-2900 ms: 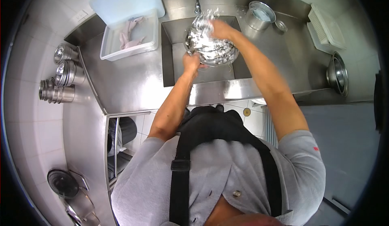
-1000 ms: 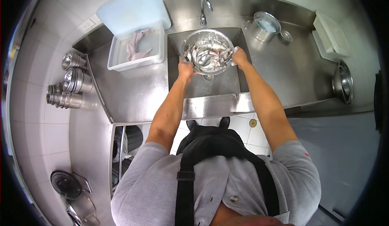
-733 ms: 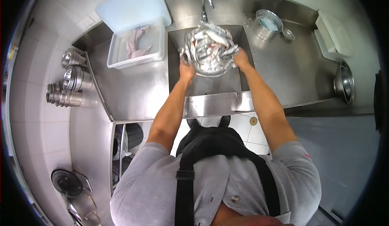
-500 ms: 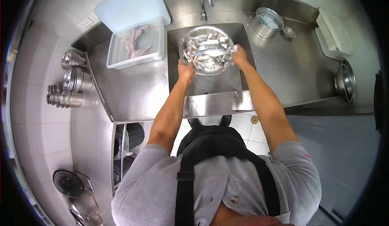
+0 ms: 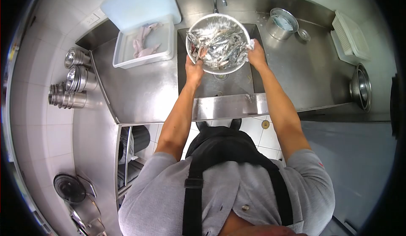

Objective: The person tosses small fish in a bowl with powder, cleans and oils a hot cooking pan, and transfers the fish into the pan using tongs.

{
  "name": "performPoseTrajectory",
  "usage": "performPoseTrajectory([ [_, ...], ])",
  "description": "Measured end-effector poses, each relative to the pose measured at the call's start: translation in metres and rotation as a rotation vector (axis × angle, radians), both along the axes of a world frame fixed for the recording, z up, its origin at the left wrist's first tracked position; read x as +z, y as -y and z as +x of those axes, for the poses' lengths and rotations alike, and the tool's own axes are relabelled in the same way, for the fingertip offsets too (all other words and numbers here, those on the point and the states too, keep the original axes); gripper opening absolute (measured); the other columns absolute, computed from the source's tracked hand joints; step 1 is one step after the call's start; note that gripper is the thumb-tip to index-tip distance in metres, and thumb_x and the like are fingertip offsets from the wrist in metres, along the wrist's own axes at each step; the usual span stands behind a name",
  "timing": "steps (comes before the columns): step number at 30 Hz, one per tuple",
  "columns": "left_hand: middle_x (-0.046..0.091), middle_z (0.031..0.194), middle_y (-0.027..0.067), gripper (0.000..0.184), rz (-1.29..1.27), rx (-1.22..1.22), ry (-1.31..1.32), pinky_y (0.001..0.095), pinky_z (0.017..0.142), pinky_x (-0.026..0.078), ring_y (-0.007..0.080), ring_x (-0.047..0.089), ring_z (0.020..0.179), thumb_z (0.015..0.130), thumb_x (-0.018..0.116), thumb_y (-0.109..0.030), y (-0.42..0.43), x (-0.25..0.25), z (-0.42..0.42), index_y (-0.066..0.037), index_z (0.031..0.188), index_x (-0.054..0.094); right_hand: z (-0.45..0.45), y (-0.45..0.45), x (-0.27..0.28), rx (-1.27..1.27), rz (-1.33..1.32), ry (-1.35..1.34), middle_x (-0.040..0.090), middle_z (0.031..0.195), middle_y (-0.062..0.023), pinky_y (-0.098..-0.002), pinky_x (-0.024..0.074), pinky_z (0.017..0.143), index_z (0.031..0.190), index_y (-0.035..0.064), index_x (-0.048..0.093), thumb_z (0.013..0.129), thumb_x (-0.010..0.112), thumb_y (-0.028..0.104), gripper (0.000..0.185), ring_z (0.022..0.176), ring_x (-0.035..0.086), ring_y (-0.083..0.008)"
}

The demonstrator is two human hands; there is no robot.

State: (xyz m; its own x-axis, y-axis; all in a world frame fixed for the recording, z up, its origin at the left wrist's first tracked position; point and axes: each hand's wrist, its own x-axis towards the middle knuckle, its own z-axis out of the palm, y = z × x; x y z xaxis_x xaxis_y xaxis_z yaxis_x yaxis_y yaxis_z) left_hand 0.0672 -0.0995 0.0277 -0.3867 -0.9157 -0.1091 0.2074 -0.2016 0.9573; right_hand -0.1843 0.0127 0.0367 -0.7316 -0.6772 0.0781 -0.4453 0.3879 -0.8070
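Observation:
A round metal bowl [image 5: 220, 72] is held over the sink [image 5: 228, 88], just in front of the tap [image 5: 218, 0]. Small silvery fish [image 5: 222, 45] fill it, partly smeared by motion, with reddish bits at the left side. My left hand [image 5: 194, 72] grips the near left rim, thumb over the edge. At the right side, my right hand [image 5: 256, 57] is closed on the rim. Something crumpled and white [image 5: 251, 44] sits between that hand and the bowl; I cannot tell what it is. The fingers under the bowl are hidden.
Left of the sink stands a clear plastic tub [image 5: 120, 60] holding pale pink flesh, its lid [image 5: 139, 3] propped behind. To the right are a metal pot [image 5: 279, 31], a small lid [image 5: 303, 35], white baskets [image 5: 349, 37] and steel bowls [image 5: 360, 88]. Metal pots [image 5: 80, 81] line the left.
The bowl has risen slightly and shifted right, its opening now looking larger. The fish inside have tumbled into a different arrangement. Both hands keep their hold on the rim.

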Motion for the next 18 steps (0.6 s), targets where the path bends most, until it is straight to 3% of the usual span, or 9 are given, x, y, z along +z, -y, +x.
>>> performPoseTrajectory([
  [2, 0.062, 0.118, 0.0148, 0.049, -0.160, 0.045, 0.095, 0.0296, 0.066, 0.055, 0.0201, 0.065, 0.094, 0.085, 0.049, 0.008, 0.012, -0.017, 0.000, -0.002, 0.133, 0.047, 0.008, -0.008, 0.018, 0.003, -0.051, -0.099, 0.062, 0.125, -0.0251, -0.0387, 0.0437, 0.102, 0.136, -0.0055, 0.048, 0.086, 0.066, 0.011, 0.056, 0.119, 0.059, -0.0363],
  [4, 0.062, 0.117, 0.0157, 0.050, -0.239, 0.075, 0.130, 0.0299, 0.064, 0.055, 0.0215, 0.065, 0.094, 0.085, 0.051, 0.007, 0.016, -0.058, -0.002, -0.001, 0.134, 0.046, -0.005, -0.011, -0.020, 0.025, 0.053, -0.030, 0.061, 0.126, -0.0263, -0.0422, 0.0435, 0.103, 0.135, -0.0047, 0.049, 0.084, 0.064, 0.013, 0.056, 0.120, 0.057, -0.0387],
  [7, 0.062, 0.116, 0.0164, 0.050, 0.058, -0.004, 0.370, 0.0309, 0.058, 0.056, 0.0224, 0.066, 0.093, 0.086, 0.053, 0.005, -0.007, -0.028, 0.003, -0.002, 0.135, 0.045, -0.007, -0.013, -0.050, 0.018, 0.158, 0.059, 0.058, 0.130, -0.0261, -0.0410, 0.0427, 0.104, 0.136, -0.0053, 0.048, 0.084, 0.064, 0.013, 0.057, 0.123, 0.056, -0.0371],
  [8, 0.061, 0.112, 0.0171, 0.054, 0.095, -0.003, 0.325, 0.0358, 0.047, 0.058, 0.0222, 0.066, 0.078, 0.083, 0.052, 0.004, -0.007, -0.027, 0.003, -0.005, 0.135, 0.043, -0.006, -0.014, -0.052, 0.014, 0.186, 0.083, 0.058, 0.131, -0.0253, -0.0389, 0.0435, 0.102, 0.137, -0.0062, 0.047, 0.085, 0.065, 0.012, 0.058, 0.122, 0.056, -0.0349],
  [11, 0.061, 0.115, 0.0181, 0.055, 0.116, -0.033, 0.275, 0.0373, 0.048, 0.061, 0.0260, 0.068, 0.087, 0.083, 0.052, 0.003, -0.008, -0.015, -0.002, -0.005, 0.137, 0.044, -0.009, -0.012, -0.051, -0.021, 0.170, 0.087, 0.058, 0.132, -0.0242, -0.0362, 0.0445, 0.101, 0.139, -0.0081, 0.044, 0.086, 0.066, 0.010, 0.060, 0.122, 0.057, -0.0320],
  [12, 0.065, 0.113, 0.0178, 0.050, 0.081, -0.024, 0.391, 0.0377, 0.058, 0.059, 0.0287, 0.069, 0.095, 0.087, 0.055, 0.001, -0.011, 0.012, -0.003, -0.008, 0.135, 0.046, -0.010, -0.012, -0.049, -0.035, 0.149, 0.076, 0.058, 0.132, -0.0241, -0.0358, 0.0445, 0.101, 0.139, -0.0086, 0.044, 0.087, 0.065, 0.010, 0.060, 0.121, 0.057, -0.0315],
  [15, 0.066, 0.113, 0.0222, 0.047, -0.670, 0.054, 0.433, 0.0420, 0.078, 0.056, 0.0354, 0.068, 0.101, 0.087, 0.058, -0.002, 0.001, 0.037, -0.013, -0.005, 0.133, 0.049, -0.015, -0.018, -0.045, -0.028, 0.004, 0.247, 0.058, 0.133, -0.0238, -0.0362, 0.0444, 0.101, 0.140, -0.0088, 0.043, 0.088, 0.064, 0.009, 0.060, 0.121, 0.057, -0.0313],
  [16, 0.066, 0.114, 0.0257, 0.044, -0.624, -0.017, 0.459, 0.0418, 0.090, 0.050, 0.0402, 0.064, 0.108, 0.087, 0.061, -0.006, -0.003, 0.059, -0.013, -0.002, 0.129, 0.051, -0.016, -0.020, -0.045, -0.019, -0.062, 0.338, 0.057, 0.133, -0.0237, -0.0365, 0.0444, 0.101, 0.140, -0.0087, 0.043, 0.088, 0.064, 0.009, 0.059, 0.121, 0.057, -0.0313],
  [18, 0.066, 0.113, 0.0262, 0.041, -0.421, -0.026, 0.542, 0.0422, 0.090, 0.050, 0.0403, 0.065, 0.106, 0.086, 0.061, -0.005, 0.004, 0.039, -0.007, 0.001, 0.126, 0.051, -0.009, -0.019, -0.044, -0.001, 0.005, 0.286, 0.057, 0.134, -0.0242, -0.0369, 0.0439, 0.102, 0.140, -0.0089, 0.043, 0.087, 0.064, 0.009, 0.059, 0.122, 0.057, -0.0325],
])
